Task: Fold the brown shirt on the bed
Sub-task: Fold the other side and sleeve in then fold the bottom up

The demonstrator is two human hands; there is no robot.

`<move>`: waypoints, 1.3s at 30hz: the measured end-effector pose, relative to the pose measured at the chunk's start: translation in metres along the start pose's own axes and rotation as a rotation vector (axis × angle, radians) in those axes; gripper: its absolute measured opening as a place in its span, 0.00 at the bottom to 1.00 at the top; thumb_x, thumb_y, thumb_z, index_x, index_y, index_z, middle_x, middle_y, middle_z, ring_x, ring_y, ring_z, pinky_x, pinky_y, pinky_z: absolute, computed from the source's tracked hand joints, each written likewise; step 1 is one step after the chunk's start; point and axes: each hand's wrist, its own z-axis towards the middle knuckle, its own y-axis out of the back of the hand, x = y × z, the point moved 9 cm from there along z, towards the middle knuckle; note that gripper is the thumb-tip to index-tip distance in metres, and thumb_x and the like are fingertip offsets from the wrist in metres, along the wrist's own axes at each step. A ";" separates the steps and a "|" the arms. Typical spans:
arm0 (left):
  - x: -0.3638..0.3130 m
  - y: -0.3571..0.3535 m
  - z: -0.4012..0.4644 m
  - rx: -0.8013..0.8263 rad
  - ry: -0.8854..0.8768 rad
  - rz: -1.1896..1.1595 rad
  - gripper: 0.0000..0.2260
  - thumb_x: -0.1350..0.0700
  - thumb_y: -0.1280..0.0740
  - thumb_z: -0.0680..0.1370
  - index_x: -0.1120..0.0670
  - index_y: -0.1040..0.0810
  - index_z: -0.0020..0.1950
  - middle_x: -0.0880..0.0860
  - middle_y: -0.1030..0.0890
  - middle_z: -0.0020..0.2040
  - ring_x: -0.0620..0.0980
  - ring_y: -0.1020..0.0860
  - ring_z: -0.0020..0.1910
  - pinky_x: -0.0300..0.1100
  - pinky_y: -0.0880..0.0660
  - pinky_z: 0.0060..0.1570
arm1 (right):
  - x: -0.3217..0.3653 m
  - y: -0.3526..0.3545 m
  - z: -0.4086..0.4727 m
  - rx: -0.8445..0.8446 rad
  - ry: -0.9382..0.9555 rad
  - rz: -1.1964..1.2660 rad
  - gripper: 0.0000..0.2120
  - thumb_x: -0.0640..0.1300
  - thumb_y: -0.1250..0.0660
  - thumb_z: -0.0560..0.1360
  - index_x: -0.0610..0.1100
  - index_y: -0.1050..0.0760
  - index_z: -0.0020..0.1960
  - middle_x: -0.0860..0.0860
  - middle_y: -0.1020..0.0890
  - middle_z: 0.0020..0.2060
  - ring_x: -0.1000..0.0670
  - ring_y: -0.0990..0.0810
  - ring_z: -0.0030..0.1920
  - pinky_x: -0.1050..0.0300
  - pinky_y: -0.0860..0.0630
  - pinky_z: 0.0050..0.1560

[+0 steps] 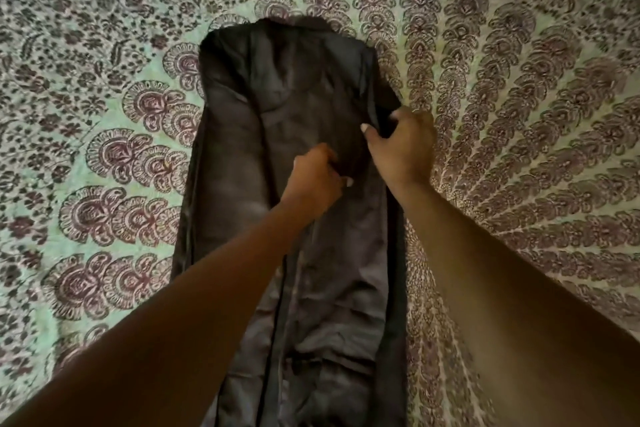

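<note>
The brown shirt [263,135] lies lengthwise down the middle of the bed, folded into a long narrow strip with its collar end farthest from me. My right hand [403,146] grips the shirt's right edge about a third of the way down, thumb over the cloth. My left hand [317,180] is curled on the shirt's middle, just left of the right hand, and pinches a fold of fabric. Both forearms reach in from the bottom of the view and hide part of the shirt's lower half.
The bed is covered by a green sheet [104,80] printed with a dark floral and paisley pattern that fills the whole view around the shirt.
</note>
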 end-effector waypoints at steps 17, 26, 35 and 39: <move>0.022 -0.001 0.011 0.119 0.094 0.015 0.05 0.63 0.27 0.77 0.55 0.17 0.51 0.50 0.18 0.43 0.46 0.20 0.42 0.22 0.29 0.33 | -0.014 -0.041 0.092 0.171 -0.485 0.673 0.16 0.41 0.39 0.83 0.32 0.24 0.65 0.36 0.20 0.64 0.37 0.22 0.65 0.56 0.26 0.47; 0.028 0.002 0.012 0.133 0.106 0.040 0.08 0.57 0.25 0.76 0.53 0.18 0.54 0.52 0.18 0.49 0.49 0.19 0.48 0.34 0.25 0.43 | -0.028 -0.052 0.096 0.176 -0.528 0.818 0.13 0.51 0.26 0.77 0.45 0.20 0.36 0.46 0.15 0.47 0.43 0.17 0.54 0.47 0.20 0.57; 0.027 -0.001 0.004 0.160 0.058 0.071 0.08 0.57 0.27 0.78 0.46 0.23 0.44 0.47 0.19 0.44 0.47 0.19 0.45 0.40 0.22 0.47 | -0.014 -0.060 0.112 0.250 -0.453 0.628 0.18 0.47 0.28 0.78 0.29 0.22 0.48 0.42 0.17 0.43 0.45 0.18 0.50 0.53 0.26 0.48; 0.028 -0.002 0.006 0.148 0.057 0.089 0.12 0.57 0.29 0.78 0.44 0.27 0.39 0.49 0.20 0.45 0.48 0.20 0.43 0.36 0.26 0.41 | -0.032 -0.063 0.111 0.229 -0.587 0.684 0.18 0.56 0.27 0.76 0.39 0.22 0.46 0.47 0.18 0.49 0.44 0.20 0.56 0.49 0.22 0.62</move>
